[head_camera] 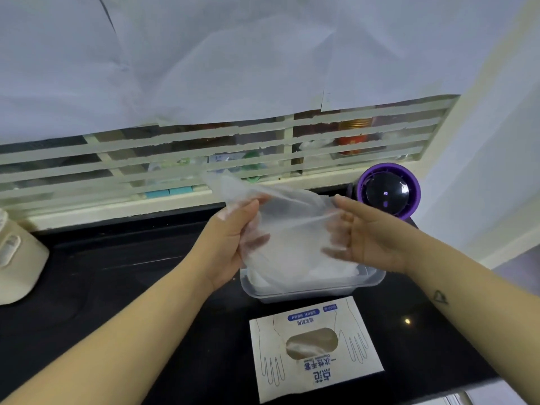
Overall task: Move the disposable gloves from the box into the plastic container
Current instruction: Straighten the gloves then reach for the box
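A dark desk (117, 287) runs below a window covered with paper. The left hand (233, 241) and the right hand (368, 238) hold one clear glove (292, 217) stretched between them. Each grip pinches one edge, so the long axis of the glove runs from side to side. The plastic container (306, 293), which has white material inside, lies straight below the grip. The box (315, 346) lies nearer to the person. I judge that the next move needs only to go downward, with both hands equally near.
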### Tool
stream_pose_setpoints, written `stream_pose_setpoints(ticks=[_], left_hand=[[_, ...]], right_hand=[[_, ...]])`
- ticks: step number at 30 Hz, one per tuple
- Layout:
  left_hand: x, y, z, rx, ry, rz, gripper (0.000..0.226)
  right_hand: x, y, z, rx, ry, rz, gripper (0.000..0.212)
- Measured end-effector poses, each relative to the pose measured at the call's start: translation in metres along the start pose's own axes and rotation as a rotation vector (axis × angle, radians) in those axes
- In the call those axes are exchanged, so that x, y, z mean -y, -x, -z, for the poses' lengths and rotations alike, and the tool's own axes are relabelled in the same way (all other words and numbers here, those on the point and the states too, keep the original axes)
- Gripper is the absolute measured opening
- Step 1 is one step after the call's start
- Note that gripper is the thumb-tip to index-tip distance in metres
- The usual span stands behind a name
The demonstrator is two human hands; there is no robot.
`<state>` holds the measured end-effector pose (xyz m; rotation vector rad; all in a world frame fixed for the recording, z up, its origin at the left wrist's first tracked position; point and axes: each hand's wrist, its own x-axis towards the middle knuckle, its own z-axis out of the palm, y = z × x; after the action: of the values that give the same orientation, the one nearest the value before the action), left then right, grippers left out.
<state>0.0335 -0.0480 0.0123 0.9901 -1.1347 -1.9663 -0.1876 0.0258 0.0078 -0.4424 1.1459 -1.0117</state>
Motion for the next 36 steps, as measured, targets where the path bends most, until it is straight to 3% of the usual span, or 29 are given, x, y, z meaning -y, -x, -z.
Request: stream_pose_setpoints(ticks=[2, 4, 8, 11, 14, 17, 21, 23, 25, 29, 30, 32, 34, 36], left_hand=[[-0.002, -0.004, 0.003, 0.002, -0.025, -0.032, 0.023], [-0.004, -0.007, 0.006, 0.011, -0.021, -0.039, 0.023], [-0.005, -0.008, 0.01, 0.026, 0.008, 0.013, 0.023], [-0.002, -0.007, 0.014, 0.049, 0.018, 0.052, 0.027], [0.0, -0.007, 0.022, 0.051, 0.008, 0.038, 0.034], [0.003, -0.009, 0.035, -0.143, 0.109, 0.042, 0.017], [0.006, -0.011, 0.048, -0.38, 0.095, 0.064, 0.011], [0.005, -0.007, 0.042, -0.341, 0.077, 0.083, 0.016], [0.001, 0.0, 0.029, -0.152, 0.103, 0.18, 0.033], [-0.003, 0.008, 0.008, 0.277, 0.266, 0.425, 0.082], [-0.002, 0.008, 0.007, 0.339, 0.309, 0.439, 0.089], [0.0, 0.007, 0.005, 0.371, 0.374, 0.461, 0.098], [0.005, 0.004, 0.008, 0.366, 0.366, 0.454, 0.101], [0.011, 0.001, 0.012, 0.37, 0.391, 0.446, 0.101]], right_hand=[[-0.011, -0.004, -0.003, 0.113, 0.108, -0.129, 0.045], [-0.019, -0.006, -0.009, 0.183, 0.213, -0.129, 0.053], [-0.006, -0.013, -0.026, 0.125, 0.148, 0.072, 0.035], [0.009, -0.014, -0.032, 0.116, 0.135, 0.138, 0.047], [0.019, -0.005, -0.029, 0.088, 0.105, 0.202, 0.042], [0.024, 0.003, -0.022, 0.024, 0.114, 0.27, 0.026], [0.03, 0.015, -0.02, -0.064, 0.17, 0.326, 0.024], [0.033, 0.021, -0.023, -0.183, 0.373, 0.395, 0.023], [0.035, 0.026, -0.033, -0.295, 0.775, 0.571, 0.023], [0.014, 0.036, -0.073, 0.057, 1.669, 0.792, 0.007], [0.003, 0.036, -0.078, 0.176, 1.781, 0.88, 0.003], [-0.015, 0.03, -0.075, 0.331, 1.904, 0.95, 0.028], [-0.021, 0.027, -0.066, 0.34, 1.98, 0.874, 0.06], [-0.022, 0.028, -0.061, 0.322, 1.961, 0.835, 0.069]])
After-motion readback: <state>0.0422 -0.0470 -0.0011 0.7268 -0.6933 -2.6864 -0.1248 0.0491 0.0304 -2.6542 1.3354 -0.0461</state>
